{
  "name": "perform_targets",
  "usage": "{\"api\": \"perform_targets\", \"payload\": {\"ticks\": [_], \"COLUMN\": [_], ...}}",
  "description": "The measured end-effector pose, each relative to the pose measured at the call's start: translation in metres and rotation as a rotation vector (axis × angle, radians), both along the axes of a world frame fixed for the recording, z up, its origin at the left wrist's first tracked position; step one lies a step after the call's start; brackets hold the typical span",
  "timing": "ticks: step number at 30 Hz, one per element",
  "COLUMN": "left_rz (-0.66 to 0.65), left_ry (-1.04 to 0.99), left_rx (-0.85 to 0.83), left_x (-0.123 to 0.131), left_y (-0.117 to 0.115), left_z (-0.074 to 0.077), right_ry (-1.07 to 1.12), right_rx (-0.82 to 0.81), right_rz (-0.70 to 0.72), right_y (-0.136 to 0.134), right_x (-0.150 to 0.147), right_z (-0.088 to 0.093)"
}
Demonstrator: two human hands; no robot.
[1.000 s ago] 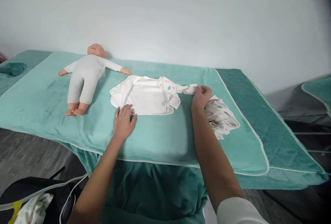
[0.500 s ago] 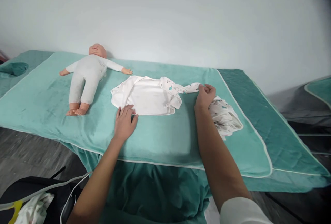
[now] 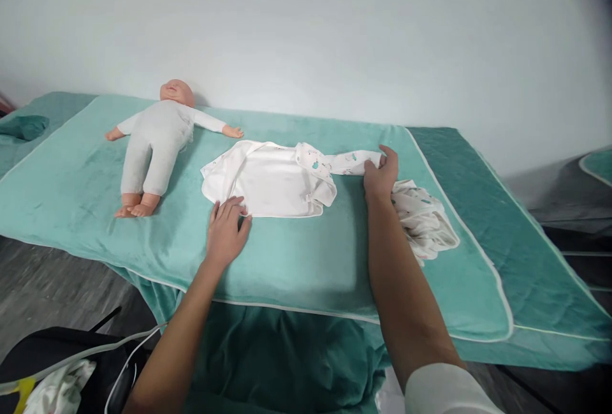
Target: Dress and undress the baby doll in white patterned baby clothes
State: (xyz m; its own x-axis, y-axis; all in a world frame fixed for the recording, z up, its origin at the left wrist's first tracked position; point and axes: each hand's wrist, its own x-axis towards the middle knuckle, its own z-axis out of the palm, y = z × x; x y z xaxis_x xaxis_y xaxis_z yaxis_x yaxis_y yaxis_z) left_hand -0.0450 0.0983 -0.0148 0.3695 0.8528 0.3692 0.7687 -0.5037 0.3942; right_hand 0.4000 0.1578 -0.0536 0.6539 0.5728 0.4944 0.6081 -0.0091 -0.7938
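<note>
A white baby shirt (image 3: 280, 184) with small printed figures lies spread on the bed, its body showing the plain side. My left hand (image 3: 227, 232) rests open near the shirt's lower left corner, fingertips on the hem. At the far right, my right hand (image 3: 381, 175) grips the cuff of the outstretched sleeve (image 3: 351, 162), thumb and fingers around its end. The other sleeve is not plainly visible. Just beyond my right wrist sits a crumpled printed cloth (image 3: 425, 219), partly covered by my forearm.
A baby doll (image 3: 160, 136) in a white body lies on its back at the left. Under everything is a green padded sheet (image 3: 296, 261) on a bed against the wall (image 3: 306, 37). A dark chair with cloth (image 3: 62, 385) and a cable stands at lower left.
The sleeve now lies flatter and wider, its cuff drawn slightly right. My right hand has changed its hold at the cuff. The left hand stays at the hem; the view has shifted slightly.
</note>
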Motion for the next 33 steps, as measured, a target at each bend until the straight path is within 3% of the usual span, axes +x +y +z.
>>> {"api": "perform_targets", "payload": {"ticks": [3,8,11,14,18,20,22,25,29,33], "left_rz": [-0.001,0.000,0.001,0.006,0.006,0.006,0.008,0.006,0.013,0.012], "left_ry": [0.002,0.013,0.016,0.009,0.002,0.001,0.001,-0.002,-0.013,-0.023], "left_rx": [0.006,0.002,-0.001,0.006,0.003,0.001,0.001,0.006,0.008,0.013], "left_x": [0.000,0.000,0.000,0.000,0.001,0.000,0.000,0.001,0.002,0.001], "left_y": [0.000,0.001,0.001,0.001,0.001,0.001,0.001,0.001,0.001,0.001], "left_z": [-0.001,-0.001,-0.001,-0.001,0.000,0.000,0.000,-0.001,-0.001,-0.002], "right_ry": [-0.054,-0.042,-0.135,-0.284,-0.522,-0.562,-0.528,-0.479,-0.498,-0.478], "right_rx": [0.100,-0.062,-0.044,-0.046,-0.310,-0.491,-0.569,-0.465,-0.265,-0.237], "right_rz": [0.009,-0.059,-0.108,-0.015,0.344,0.379,0.309,0.248,0.336,0.414], "right_y": [-0.002,-0.002,-0.005,-0.010,-0.011,-0.009,-0.005,-0.003,-0.010,-0.019], "right_x": [0.002,-0.001,-0.011,-0.035,-0.074,-0.083,-0.081,-0.071,-0.074,-0.095], "right_z": [0.000,-0.003,0.002,0.012,0.020,0.019,0.016,0.013,0.017,0.021]}}
